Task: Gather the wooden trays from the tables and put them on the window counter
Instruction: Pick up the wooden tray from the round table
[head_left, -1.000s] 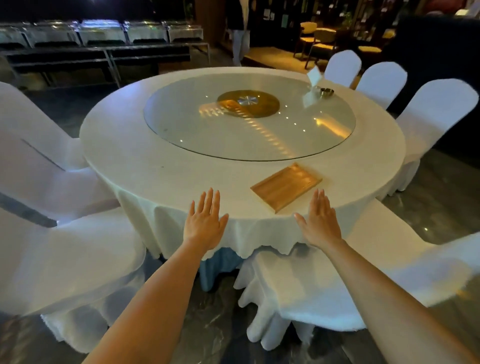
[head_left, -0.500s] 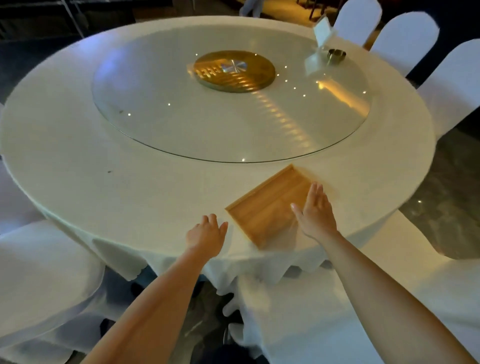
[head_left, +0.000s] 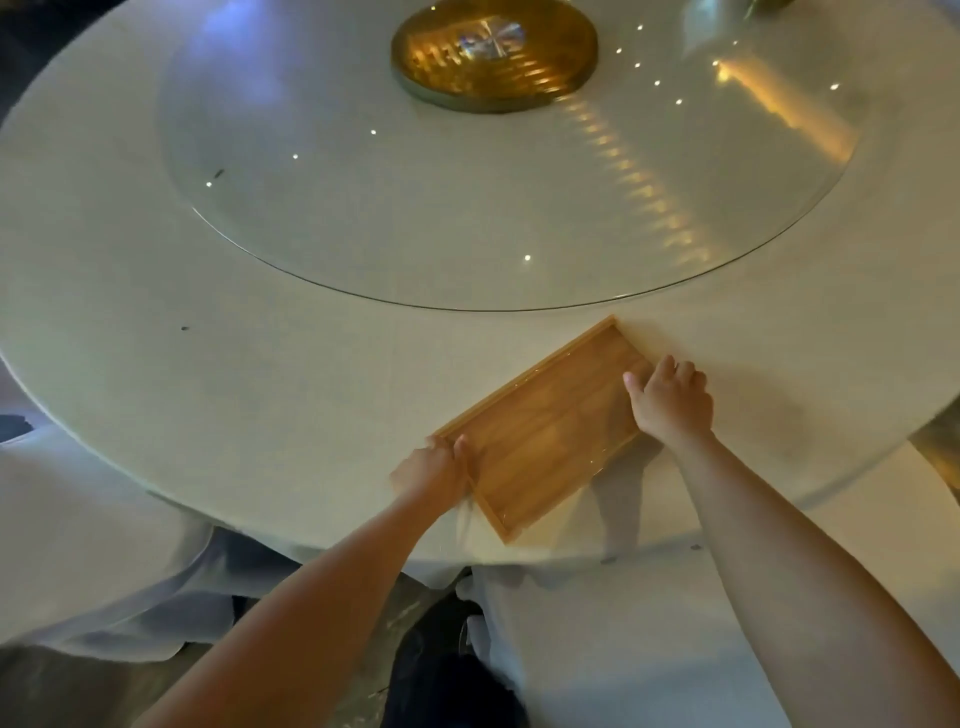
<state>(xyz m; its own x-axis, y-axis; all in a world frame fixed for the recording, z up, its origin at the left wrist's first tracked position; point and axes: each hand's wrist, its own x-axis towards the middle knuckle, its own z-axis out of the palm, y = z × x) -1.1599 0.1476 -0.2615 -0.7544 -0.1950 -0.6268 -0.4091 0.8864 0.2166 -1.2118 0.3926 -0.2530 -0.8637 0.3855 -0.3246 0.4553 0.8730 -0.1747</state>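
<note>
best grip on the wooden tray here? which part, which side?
Grip the wooden tray by its raised rim on the two opposite edges, one hand from each side. It is a shallow, flat rectangle lying askew near the table edge, so the rim is probably the only purchase. The left hand is already on the near-left edge; the right hand on the right edge.

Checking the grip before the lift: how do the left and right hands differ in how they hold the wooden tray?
The left hand grips the wooden tray at its near-left short end, thumb over the rim; the right hand sits on the far-right part, on the long rim. The left hand is motion-blurred; the right hand is sharp. The left hand is nearer the table edge than the right hand. Both touch the tray.
</note>
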